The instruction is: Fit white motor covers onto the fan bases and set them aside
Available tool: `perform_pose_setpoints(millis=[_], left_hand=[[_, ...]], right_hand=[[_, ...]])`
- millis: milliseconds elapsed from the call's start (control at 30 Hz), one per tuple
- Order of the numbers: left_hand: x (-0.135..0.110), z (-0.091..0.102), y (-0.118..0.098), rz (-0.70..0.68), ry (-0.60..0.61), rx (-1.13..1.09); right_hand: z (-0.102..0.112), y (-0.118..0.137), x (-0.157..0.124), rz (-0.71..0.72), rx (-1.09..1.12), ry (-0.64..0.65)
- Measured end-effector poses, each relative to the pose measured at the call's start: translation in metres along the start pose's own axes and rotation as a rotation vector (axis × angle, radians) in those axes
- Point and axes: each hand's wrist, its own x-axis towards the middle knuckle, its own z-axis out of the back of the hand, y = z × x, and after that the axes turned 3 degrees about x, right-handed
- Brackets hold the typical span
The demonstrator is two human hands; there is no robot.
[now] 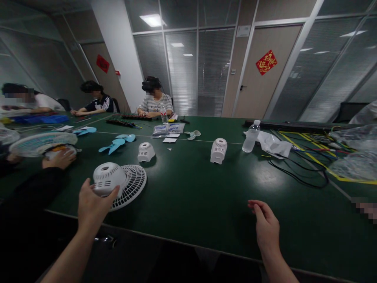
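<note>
Right now we hold a white fan motor cover with our left hand. Our fingers and thumb curl up around its near side, so the hand is grasping it. The cover is round with little slots. It sits against a white fan grille, which lies flat on the green tabletop just past our fingers, on their right side.

Our right hand holds nothing. Its fingers are loose and a bit bent, hanging over the near edge of the tabletop, well apart from the cover.

Farther away from our left fingers stands a second white motor cover. A third white motor cover stands more to the right, far past our right fingers. Near the second cover lie blue fan blades. A clear water bottle stands beyond the third cover, next to a crumpled white bag. Black and coloured wires lie far to the right of our right fingers.

To the left of our left fingers, another person's hand rests on a fan part, under another white fan grille. That person wears a dark sleeve.

At the far end of the tabletop sit three more people. The middle one, in a striped shirt, has a small water bottle in front. Some small plastic packets lie nearby.
</note>
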Motion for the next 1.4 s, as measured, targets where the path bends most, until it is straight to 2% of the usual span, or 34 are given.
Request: perform_pose_setpoints(millis=[200,333,433,500,567,633,733,867,967,1100,1267,1400], left_hand=[[0.006,0.013,-0.011,-0.011,-0.027,0.042],[0.025,0.021,-0.022,-0.037,-0.061,0.066],[0.047,0.029,-0.045,-0.055,-0.161,0.131],[0.062,0.033,-0.068,-0.081,-0.215,0.170],[0.074,0.033,-0.095,-0.146,-0.216,0.140],[0.085,0.026,-0.124,-0.188,-0.135,0.033],[0.097,0.003,-0.160,-0.180,0.036,-0.079],[0.108,-0.039,-0.186,-0.158,0.097,-0.078],[0.111,-0.066,-0.189,-0.136,0.135,-0.058],[0.109,-0.089,-0.181,-0.106,0.207,-0.012],[0.107,-0.107,-0.164,-0.077,0.298,0.054],[0.113,-0.115,-0.156,-0.064,0.352,0.092]], right_hand=[[0.003,-0.004,0.000,-0.017,0.002,0.004],[0.003,-0.003,0.000,-0.030,-0.004,0.005],[0.002,-0.001,0.001,-0.021,0.008,0.004],[0.001,0.000,0.001,-0.016,0.021,0.012],[0.001,0.000,0.001,-0.011,0.023,0.010],[0.000,0.001,0.002,-0.007,0.020,-0.001],[0.001,0.002,0.002,-0.029,0.029,-0.014],[0.001,0.005,0.002,-0.073,0.012,-0.002],[0.001,0.006,0.002,-0.081,0.001,0.011],[0.002,0.007,0.003,-0.086,-0.008,0.013],[0.002,-0.002,0.004,-0.069,-0.001,0.020],[0.003,-0.008,0.004,-0.059,-0.005,0.019]])
